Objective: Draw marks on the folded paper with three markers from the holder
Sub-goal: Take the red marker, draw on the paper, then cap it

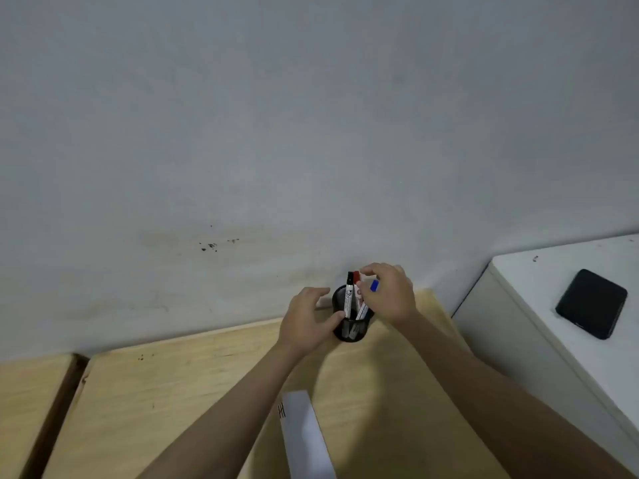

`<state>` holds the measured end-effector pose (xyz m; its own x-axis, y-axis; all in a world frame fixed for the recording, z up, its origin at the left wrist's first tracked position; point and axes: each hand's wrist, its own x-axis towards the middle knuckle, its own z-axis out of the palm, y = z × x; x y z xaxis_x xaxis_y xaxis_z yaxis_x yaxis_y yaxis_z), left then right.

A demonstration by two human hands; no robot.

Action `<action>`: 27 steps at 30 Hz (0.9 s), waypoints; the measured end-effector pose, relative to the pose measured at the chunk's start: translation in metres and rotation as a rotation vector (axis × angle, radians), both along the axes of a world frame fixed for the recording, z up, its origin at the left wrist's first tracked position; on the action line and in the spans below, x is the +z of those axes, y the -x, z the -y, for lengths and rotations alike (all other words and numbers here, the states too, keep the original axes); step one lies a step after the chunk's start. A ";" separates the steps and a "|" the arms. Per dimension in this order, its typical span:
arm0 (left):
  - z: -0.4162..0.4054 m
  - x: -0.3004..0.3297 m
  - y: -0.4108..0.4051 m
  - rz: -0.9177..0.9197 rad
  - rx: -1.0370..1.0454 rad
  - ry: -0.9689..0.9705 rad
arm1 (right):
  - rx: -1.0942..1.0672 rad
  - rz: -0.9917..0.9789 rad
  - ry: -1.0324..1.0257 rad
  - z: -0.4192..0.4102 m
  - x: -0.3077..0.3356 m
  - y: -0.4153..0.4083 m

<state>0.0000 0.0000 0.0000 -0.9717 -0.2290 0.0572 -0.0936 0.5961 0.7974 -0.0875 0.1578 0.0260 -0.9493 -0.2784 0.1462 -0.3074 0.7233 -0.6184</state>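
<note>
A black mesh holder [350, 329] stands at the far edge of the wooden table [193, 385], close to the wall. My left hand [306, 321] grips its left side. A black-capped marker [349, 294] and a red-capped marker [356, 279] stand in it. My right hand [389, 293] hovers over the holder, fingertips pinched at the red-capped marker's top, and a blue-capped marker [374, 285] shows under its fingers. The folded white paper [304, 433] lies near me between my forearms, with short black marks at its left edge.
A grey wall [276, 133] rises right behind the table. A white cabinet [553, 305] stands to the right with a black phone [591, 303] lying on top. A gap [57, 409] separates this table from another wooden surface on the left.
</note>
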 end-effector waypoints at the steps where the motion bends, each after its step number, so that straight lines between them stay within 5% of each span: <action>1: -0.001 -0.005 0.004 0.006 0.002 -0.007 | -0.020 -0.008 -0.004 0.002 -0.003 0.003; 10: -0.011 -0.039 0.023 0.069 0.059 -0.017 | -0.216 -0.175 0.070 0.020 -0.039 0.023; 27: -0.010 -0.047 0.022 0.066 0.088 0.058 | -0.113 -0.280 0.245 0.007 0.001 0.017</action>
<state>-0.0218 0.0101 -0.0470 -0.9503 -0.3113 0.0097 -0.1983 0.6286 0.7521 -0.1041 0.1505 0.0268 -0.8859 -0.0987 0.4534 -0.4156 0.6033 -0.6807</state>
